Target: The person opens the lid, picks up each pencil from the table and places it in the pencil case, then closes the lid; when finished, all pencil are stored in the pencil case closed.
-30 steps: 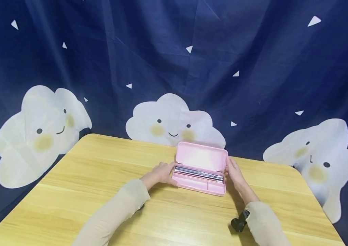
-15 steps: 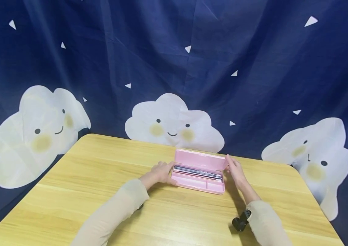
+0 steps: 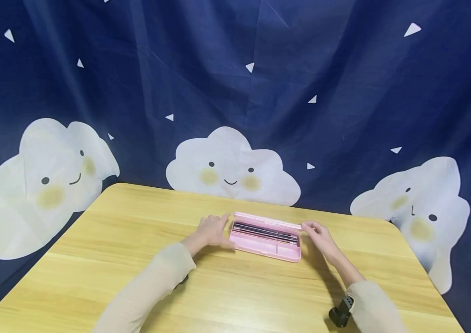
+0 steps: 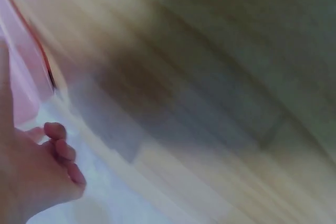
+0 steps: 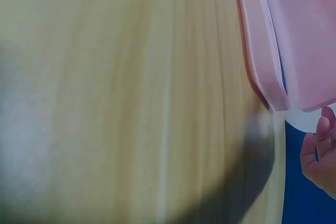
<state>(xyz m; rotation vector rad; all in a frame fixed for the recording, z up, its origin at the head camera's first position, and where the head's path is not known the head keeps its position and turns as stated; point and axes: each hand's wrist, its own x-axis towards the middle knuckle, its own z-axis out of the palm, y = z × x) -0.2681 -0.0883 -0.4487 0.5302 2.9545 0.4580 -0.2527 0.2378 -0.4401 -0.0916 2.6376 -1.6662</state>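
A pink pencil case (image 3: 256,243) lies on the table near its far edge, with its lid (image 3: 268,220) partly lowered over the back. Several dark pencils (image 3: 264,231) lie lengthwise inside, behind a front compartment with a divider. My left hand (image 3: 211,231) holds the case's left end, thumb at the front corner and forefinger near the back; the left wrist view shows the other fingers curled. At the lid's right corner, the fingertips of my right hand (image 3: 319,237) pinch the edge. In the right wrist view the case (image 5: 262,51) stands tilted open beside curled fingers.
The wooden table (image 3: 156,212) has rounded far corners. Behind it hangs a dark blue curtain (image 3: 202,69) with clouds and white triangles. A black wrist camera (image 3: 340,312) sits under the right sleeve.
The lid has come down from nearly upright to a low angle, with my right hand moving along at its corner. My left hand stays at the case's left end.
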